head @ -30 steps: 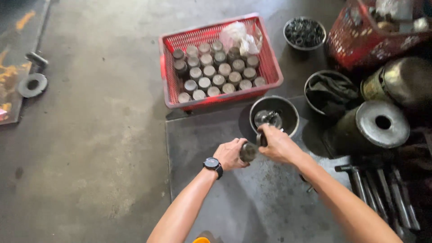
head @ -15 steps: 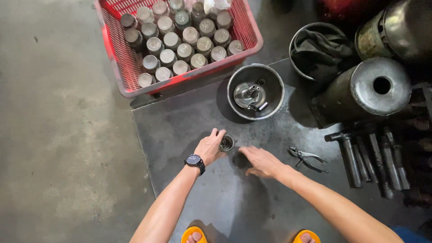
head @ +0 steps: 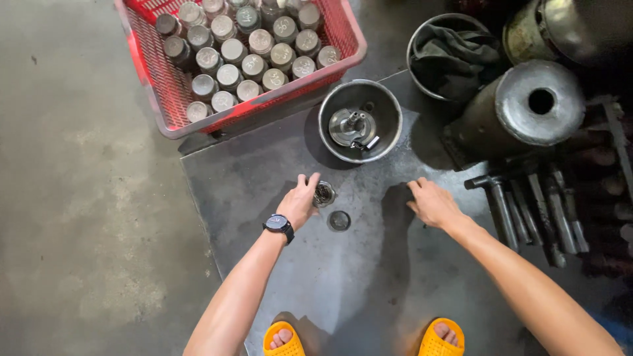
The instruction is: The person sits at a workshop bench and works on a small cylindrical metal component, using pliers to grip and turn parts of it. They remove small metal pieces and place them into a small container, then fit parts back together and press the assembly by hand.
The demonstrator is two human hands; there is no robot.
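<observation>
My left hand (head: 300,201), with a black watch on the wrist, grips a small metal cylinder (head: 323,194) standing on the dark steel plate (head: 277,264). A small round metal disc (head: 339,221) lies on the plate just to its right. My right hand (head: 432,203) rests palm down on the plate with its fingers apart, holding nothing. A steel bowl (head: 360,120) with a metal part inside sits just beyond both hands. A red plastic crate (head: 158,92) filled with several similar metal cylinders stands at the far left.
A metal bucket with dark rags (head: 448,56) and a big steel cylinder with a centre hole (head: 534,105) stand at the right. Several long tools (head: 527,207) lie beside my right hand. My feet in orange slippers (head: 287,337) are at the bottom. Concrete floor (head: 79,217) lies left.
My right hand has moved away to the right, uncovering the small disc on the plate. My left hand stays on the cylinder. The pliers beside my right hand are no longer in sight.
</observation>
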